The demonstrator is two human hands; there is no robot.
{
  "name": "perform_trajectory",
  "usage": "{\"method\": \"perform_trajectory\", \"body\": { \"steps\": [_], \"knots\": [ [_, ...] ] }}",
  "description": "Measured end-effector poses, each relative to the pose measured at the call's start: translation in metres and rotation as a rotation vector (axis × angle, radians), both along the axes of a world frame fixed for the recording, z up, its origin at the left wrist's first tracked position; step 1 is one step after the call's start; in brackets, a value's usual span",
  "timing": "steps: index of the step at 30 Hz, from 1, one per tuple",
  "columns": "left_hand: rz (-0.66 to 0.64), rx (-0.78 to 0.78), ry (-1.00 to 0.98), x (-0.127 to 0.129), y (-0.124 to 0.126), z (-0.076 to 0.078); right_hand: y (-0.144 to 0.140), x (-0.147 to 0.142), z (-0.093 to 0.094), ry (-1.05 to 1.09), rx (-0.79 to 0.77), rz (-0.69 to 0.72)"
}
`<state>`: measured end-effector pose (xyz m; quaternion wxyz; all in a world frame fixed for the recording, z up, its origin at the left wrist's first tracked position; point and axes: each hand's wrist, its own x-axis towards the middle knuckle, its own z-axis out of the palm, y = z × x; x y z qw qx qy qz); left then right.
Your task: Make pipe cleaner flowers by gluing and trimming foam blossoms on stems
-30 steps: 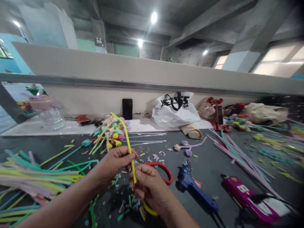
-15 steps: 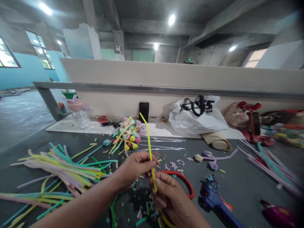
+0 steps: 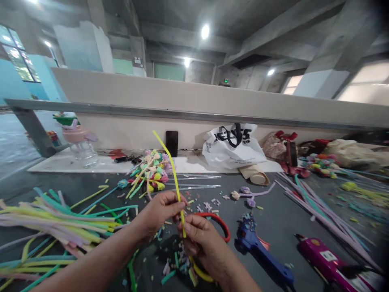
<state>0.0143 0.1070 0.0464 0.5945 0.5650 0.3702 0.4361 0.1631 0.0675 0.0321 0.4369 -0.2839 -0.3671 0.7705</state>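
Note:
A yellow pipe cleaner [image 3: 174,167] stands upright between my hands, its top leaning left. My left hand [image 3: 162,209] pinches it partway down between thumb and fingers. Just below, my right hand [image 3: 202,237] grips its lower end. A red loop handle [image 3: 225,227] curves out beside my right hand, and a yellow loop [image 3: 202,276] shows under it; I cannot tell whether that hand touches them. Cut scraps [image 3: 179,263] lie beneath. Beyond my hands is a bunch of small pipe-cleaner flowers [image 3: 154,170].
Loose pipe cleaners [image 3: 57,221] pile up at left, with more purple stems [image 3: 325,219] at right. A blue glue gun [image 3: 261,251] and a magenta tool [image 3: 328,259] lie right of my hands. Behind stand a phone [image 3: 172,142], a white bag [image 3: 232,150] and a glass cup [image 3: 82,150].
The view has turned to the right, bringing more of the magenta tool into sight. Both hands keep their hold on the pipe cleaner, whose top now leans further left.

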Motion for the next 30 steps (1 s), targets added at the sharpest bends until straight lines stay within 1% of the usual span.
{"method": "perform_trajectory", "body": {
  "steps": [4,9,14,16,18,19,20,21,22,23,24,25,26,27,28,29,30],
  "knots": [
    [-0.025,-0.012,-0.010,0.001,-0.001,0.000,0.001,0.001,-0.003,0.014,-0.001,0.019],
    [-0.019,-0.020,-0.013,0.000,0.000,0.002,0.001,0.001,-0.004,0.015,-0.020,0.021],
    [0.035,-0.025,-0.015,0.001,-0.001,0.003,0.001,0.002,-0.003,0.013,-0.045,0.020],
    [0.045,-0.049,-0.040,0.003,-0.001,0.003,0.001,0.002,-0.003,0.008,-0.038,0.020],
    [0.027,-0.098,-0.072,0.004,-0.001,0.003,0.001,0.003,-0.004,-0.005,-0.019,0.005],
    [0.019,-0.113,-0.057,0.003,0.000,0.003,0.002,0.003,-0.004,-0.011,-0.009,-0.008],
    [0.030,-0.101,0.000,0.002,0.000,0.003,0.002,0.003,-0.004,-0.014,0.001,-0.024],
    [0.067,-0.042,0.101,0.000,0.001,0.003,0.002,0.003,-0.005,-0.017,0.010,-0.038],
    [0.132,0.071,0.229,-0.002,0.001,0.004,0.002,0.004,-0.004,-0.018,0.018,-0.051],
    [0.214,0.234,0.362,-0.005,0.000,0.006,0.003,0.004,-0.004,-0.017,0.025,-0.061],
    [0.286,0.432,0.484,-0.008,-0.001,0.008,0.003,0.005,-0.004,-0.015,0.034,-0.067],
    [0.324,0.637,0.575,-0.010,-0.002,0.011,0.002,0.005,-0.003,-0.013,0.047,-0.072],
    [0.303,0.818,0.645,-0.013,-0.004,0.015,0.002,0.006,-0.002,-0.009,0.061,-0.072],
    [0.238,0.956,0.708,-0.014,-0.006,0.018,0.002,0.007,-0.002,-0.004,0.074,-0.070],
    [0.150,1.048,0.767,-0.015,-0.008,0.022,0.002,0.007,-0.001,0.002,0.087,-0.067],
    [0.059,1.100,0.821,-0.016,-0.009,0.024,0.001,0.008,0.000,0.010,0.096,-0.064],
    [-0.008,1.119,0.864,-0.017,-0.010,0.026,0.001,0.009,0.001,0.019,0.100,-0.061]
  ]
}}
